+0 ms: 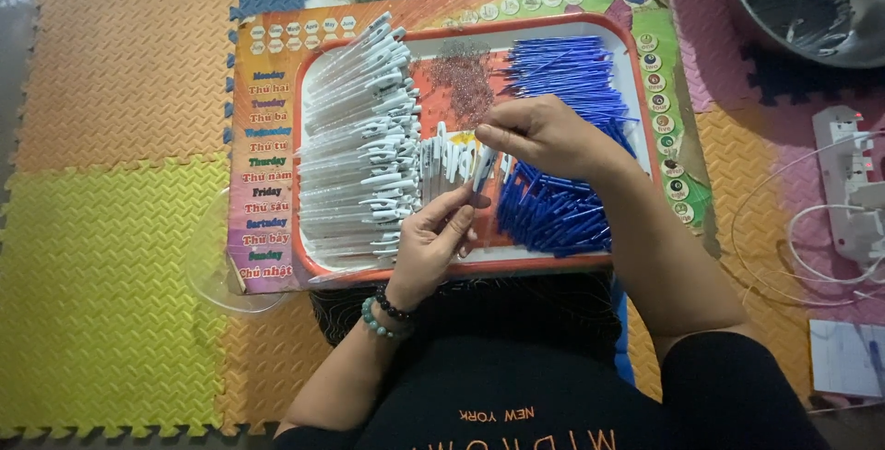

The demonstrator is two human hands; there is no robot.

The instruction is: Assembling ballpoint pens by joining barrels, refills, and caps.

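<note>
Both hands, the left hand (431,240) and right hand (539,136), pinch one white-and-blue pen (482,171) at the tray's (562,263) centre, between uncountable white barrels (355,136) at nine o'clock and blue refills (562,192) at three o'clock.

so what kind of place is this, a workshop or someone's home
Most likely a home floor used for piecework: coloured foam play mats, a children's learning board as work tray, and a power strip on the floor.
</note>
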